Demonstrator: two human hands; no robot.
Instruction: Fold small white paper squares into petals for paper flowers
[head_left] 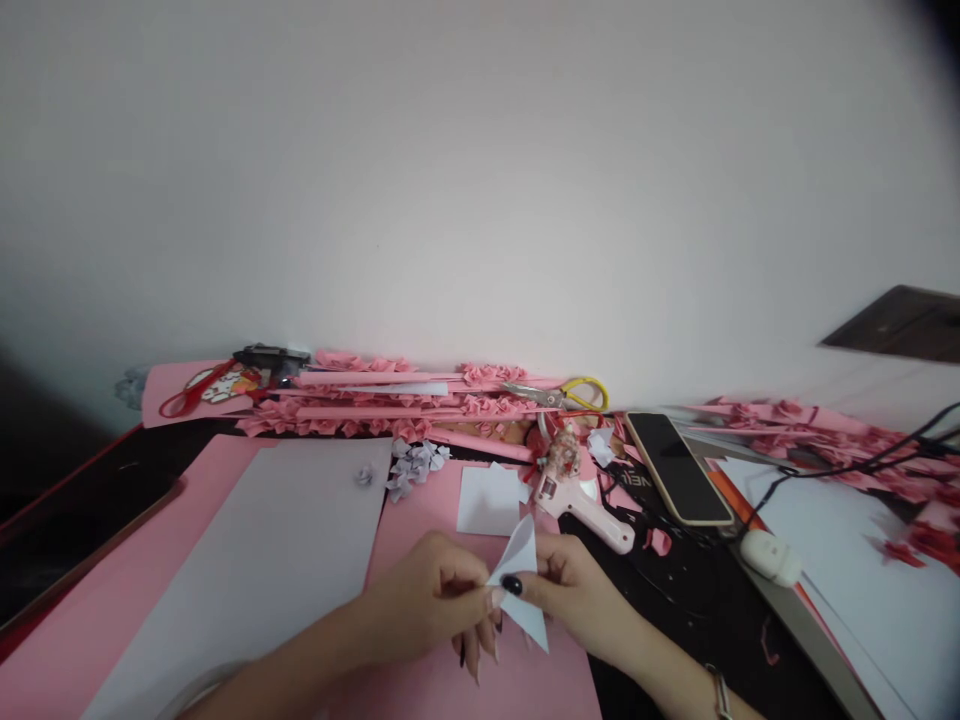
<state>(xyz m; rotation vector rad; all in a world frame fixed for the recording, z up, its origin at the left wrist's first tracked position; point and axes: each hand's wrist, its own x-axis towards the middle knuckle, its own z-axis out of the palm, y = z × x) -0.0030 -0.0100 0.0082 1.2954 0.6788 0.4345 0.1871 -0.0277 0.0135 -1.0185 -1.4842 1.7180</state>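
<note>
A small sheet of white paper (534, 618), partly folded with one corner standing up, is held between both hands above a pink sheet (420, 520). My left hand (431, 600) pinches its left corner between thumb and fingers. My right hand (574, 590) grips the paper too, its dark-nailed thumb pressed on the fold; some of its fingers are hidden behind. Just beyond the hands lies a stack of white paper squares (489, 500). Folded white paper flowers (412, 465) sit to the left of that stack.
A glue gun (589, 508), a phone (679, 468) and black cables (795, 470) lie to the right. Yellow-handled scissors (583, 393) rest on pink paper flower stems (375, 412) along the wall. A large white sheet (262, 560) covers the left; a white earbud case (771, 557) is far right.
</note>
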